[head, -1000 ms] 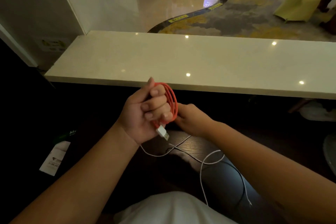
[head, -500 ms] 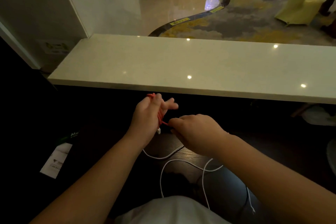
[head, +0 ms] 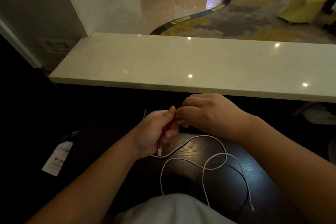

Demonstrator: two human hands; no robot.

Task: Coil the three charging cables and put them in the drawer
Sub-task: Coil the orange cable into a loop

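Red charging cable bunched in left hand, grip closed round coil to stop it springing loose; plug dangles below. Right hand pinches coil's top end, likely tucking tail. White cable sprawls uncoiled on dark table. Drawer unseen.

Room and obstructions at the dark desk

Loose white cable is sprawled across the desk near the body; the stone counter overhangs beyond both hands.
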